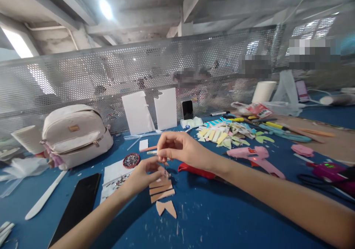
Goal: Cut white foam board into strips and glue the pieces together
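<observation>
My right hand (pixel 180 148) is pinched closed on a thin dark stick-like tool (pixel 165 167) whose tip points down. My left hand (pixel 145 174) is closed below it, its fingers pressed on the top of a stack of peach foam strips (pixel 161 190) lying on the blue table (pixel 222 215). Two more peach foam pieces (pixel 166 207) lie just in front of the stack. A small round dish of tiny dark beads (pixel 131 160) and a white sheet with scattered beads (pixel 115 178) lie left of my left hand.
A white backpack (pixel 74 134) stands at the left, a black phone (pixel 79 204) and a white stick (pixel 46 195) lie in front. A pink glue gun (pixel 255 156), red-handled scissors (pixel 195 170) and a heap of coloured foam scraps (pixel 224 132) lie to the right. A perforated metal screen (pixel 138 75) closes the back.
</observation>
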`<action>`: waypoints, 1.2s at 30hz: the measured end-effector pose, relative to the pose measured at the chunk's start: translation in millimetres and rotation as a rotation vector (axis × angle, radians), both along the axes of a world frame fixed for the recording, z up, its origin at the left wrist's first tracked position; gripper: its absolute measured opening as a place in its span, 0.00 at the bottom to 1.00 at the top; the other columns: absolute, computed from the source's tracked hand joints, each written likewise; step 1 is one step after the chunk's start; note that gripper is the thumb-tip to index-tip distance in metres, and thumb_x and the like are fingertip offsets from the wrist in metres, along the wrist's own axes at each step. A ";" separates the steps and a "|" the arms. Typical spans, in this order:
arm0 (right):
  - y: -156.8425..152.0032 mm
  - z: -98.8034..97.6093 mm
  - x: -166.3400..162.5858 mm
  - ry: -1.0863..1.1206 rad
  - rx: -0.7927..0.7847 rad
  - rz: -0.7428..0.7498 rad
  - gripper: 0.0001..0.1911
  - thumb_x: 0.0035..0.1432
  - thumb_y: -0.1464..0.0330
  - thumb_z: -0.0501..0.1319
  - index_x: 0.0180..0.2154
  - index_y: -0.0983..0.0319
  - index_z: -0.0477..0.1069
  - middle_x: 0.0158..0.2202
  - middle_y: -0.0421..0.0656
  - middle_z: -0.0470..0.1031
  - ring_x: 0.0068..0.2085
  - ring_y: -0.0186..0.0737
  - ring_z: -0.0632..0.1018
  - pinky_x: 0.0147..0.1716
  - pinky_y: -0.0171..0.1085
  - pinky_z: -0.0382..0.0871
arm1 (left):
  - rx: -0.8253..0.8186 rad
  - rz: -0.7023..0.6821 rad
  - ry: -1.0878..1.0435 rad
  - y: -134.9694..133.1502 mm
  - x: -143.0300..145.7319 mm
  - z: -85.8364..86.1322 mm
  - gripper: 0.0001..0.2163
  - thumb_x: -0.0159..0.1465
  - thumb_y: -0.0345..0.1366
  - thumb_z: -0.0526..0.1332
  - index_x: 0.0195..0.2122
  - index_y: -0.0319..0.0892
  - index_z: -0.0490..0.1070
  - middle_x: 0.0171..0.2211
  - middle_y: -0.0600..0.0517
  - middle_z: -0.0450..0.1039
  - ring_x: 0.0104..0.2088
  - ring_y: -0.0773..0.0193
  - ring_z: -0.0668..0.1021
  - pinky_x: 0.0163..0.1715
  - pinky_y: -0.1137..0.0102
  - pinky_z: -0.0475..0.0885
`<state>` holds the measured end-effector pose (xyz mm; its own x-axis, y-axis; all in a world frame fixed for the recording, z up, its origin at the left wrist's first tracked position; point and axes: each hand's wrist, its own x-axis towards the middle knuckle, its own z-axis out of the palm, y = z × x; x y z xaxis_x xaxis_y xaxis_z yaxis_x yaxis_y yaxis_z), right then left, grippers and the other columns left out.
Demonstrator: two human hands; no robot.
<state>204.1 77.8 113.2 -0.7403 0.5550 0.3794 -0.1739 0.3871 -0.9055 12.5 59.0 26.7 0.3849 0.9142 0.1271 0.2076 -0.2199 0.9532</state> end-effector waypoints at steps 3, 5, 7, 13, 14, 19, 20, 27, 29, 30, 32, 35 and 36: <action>1.2 -0.1 0.5 0.005 0.026 -0.018 0.13 0.60 0.59 0.65 0.32 0.62 0.69 0.27 0.38 0.71 0.30 0.33 0.73 0.33 0.36 0.67 | 0.004 -0.002 0.016 -0.5 -7.0 -3.4 0.13 0.66 0.44 0.60 0.44 0.39 0.73 0.33 0.46 0.80 0.34 0.60 0.80 0.36 0.67 0.73; 1.2 0.1 0.4 0.008 0.034 -0.040 0.13 0.60 0.58 0.65 0.32 0.62 0.69 0.27 0.37 0.71 0.30 0.33 0.73 0.34 0.35 0.67 | 0.011 0.012 0.037 -1.6 -10.8 -6.3 0.14 0.65 0.44 0.61 0.44 0.39 0.73 0.36 0.46 0.79 0.34 0.61 0.80 0.34 0.68 0.74; 0.5 0.2 0.0 0.005 0.027 -0.057 0.14 0.59 0.58 0.65 0.32 0.61 0.70 0.28 0.38 0.71 0.31 0.33 0.73 0.34 0.35 0.67 | 0.024 0.023 0.074 -3.1 -12.7 -8.5 0.13 0.62 0.42 0.64 0.44 0.40 0.74 0.39 0.46 0.79 0.34 0.61 0.79 0.33 0.69 0.74; -0.9 -1.9 -1.5 0.007 -0.019 -0.051 0.11 0.58 0.62 0.66 0.31 0.61 0.70 0.29 0.38 0.72 0.31 0.33 0.73 0.34 0.35 0.68 | 0.074 0.002 0.196 -8.4 -9.6 -3.8 0.11 0.64 0.40 0.61 0.41 0.42 0.80 0.40 0.46 0.82 0.40 0.55 0.81 0.41 0.65 0.74; -0.6 -2.3 -1.5 0.012 -0.024 -0.048 0.10 0.59 0.63 0.66 0.31 0.62 0.70 0.29 0.38 0.73 0.32 0.33 0.73 0.35 0.35 0.68 | 0.086 0.000 0.212 -9.1 -9.3 -1.3 0.10 0.65 0.39 0.60 0.39 0.43 0.81 0.40 0.47 0.82 0.41 0.55 0.81 0.43 0.65 0.73; 4.8 -3.5 -0.1 0.042 -0.012 -0.041 0.06 0.61 0.68 0.64 0.32 0.62 0.70 0.28 0.37 0.72 0.31 0.32 0.73 0.35 0.34 0.68 | 0.179 0.045 0.290 -10.6 -12.0 11.8 0.07 0.61 0.33 0.62 0.34 0.45 0.82 0.36 0.49 0.83 0.40 0.55 0.82 0.43 0.65 0.73; 6.3 -3.8 0.2 0.043 -0.008 -0.037 0.06 0.61 0.68 0.64 0.32 0.62 0.70 0.28 0.37 0.72 0.31 0.32 0.73 0.35 0.34 0.68 | 0.203 0.048 0.307 -10.5 -12.9 13.7 0.07 0.60 0.32 0.63 0.33 0.45 0.82 0.35 0.49 0.83 0.38 0.56 0.82 0.41 0.66 0.73; 10.3 -4.4 1.2 0.032 0.028 -0.062 0.06 0.61 0.68 0.63 0.33 0.62 0.70 0.29 0.38 0.73 0.31 0.32 0.73 0.35 0.34 0.67 | 0.381 0.093 0.410 -10.4 -22.9 26.0 0.05 0.58 0.31 0.64 0.29 0.46 0.81 0.31 0.49 0.80 0.33 0.57 0.77 0.39 0.66 0.67; 11.0 -3.9 1.7 0.029 0.033 -0.078 0.05 0.62 0.69 0.63 0.33 0.62 0.70 0.29 0.38 0.73 0.31 0.32 0.73 0.35 0.34 0.67 | 0.402 0.136 0.393 -13.2 -26.9 35.2 0.05 0.60 0.33 0.64 0.31 0.45 0.80 0.32 0.49 0.79 0.34 0.58 0.76 0.38 0.67 0.66; 12.0 -4.0 1.9 0.026 0.039 -0.089 0.05 0.61 0.69 0.63 0.33 0.63 0.70 0.29 0.38 0.73 0.31 0.32 0.73 0.34 0.34 0.67 | 0.402 0.159 0.375 -15.0 -28.6 40.7 0.05 0.61 0.34 0.63 0.32 0.45 0.79 0.33 0.49 0.78 0.34 0.58 0.76 0.37 0.68 0.66; 15.7 -5.5 2.0 0.022 0.055 -0.109 0.05 0.61 0.69 0.63 0.32 0.63 0.70 0.28 0.38 0.73 0.31 0.31 0.73 0.34 0.34 0.66 | 0.375 0.197 0.321 -18.4 -30.8 51.8 0.05 0.62 0.35 0.63 0.32 0.43 0.78 0.33 0.49 0.77 0.34 0.60 0.76 0.36 0.70 0.67; 22.5 -11.1 0.8 0.021 0.060 -0.108 0.05 0.61 0.69 0.63 0.32 0.63 0.70 0.28 0.38 0.74 0.31 0.32 0.74 0.34 0.34 0.67 | 0.260 0.207 0.205 -20.8 -30.5 62.4 0.07 0.63 0.38 0.62 0.32 0.41 0.74 0.31 0.49 0.78 0.33 0.62 0.78 0.35 0.71 0.70; 24.1 -13.3 0.1 0.019 0.053 -0.100 0.05 0.61 0.69 0.63 0.32 0.62 0.70 0.29 0.38 0.75 0.31 0.32 0.74 0.34 0.34 0.67 | 0.211 0.204 0.163 -20.7 -29.7 63.3 0.08 0.63 0.39 0.61 0.32 0.40 0.73 0.30 0.49 0.78 0.32 0.63 0.79 0.35 0.71 0.71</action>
<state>204.2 101.8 99.9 -0.6744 0.6047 0.4237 -0.1487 0.4509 -0.8801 -17.2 38.3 90.0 0.2275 0.9346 0.2736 0.4133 -0.3471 0.8419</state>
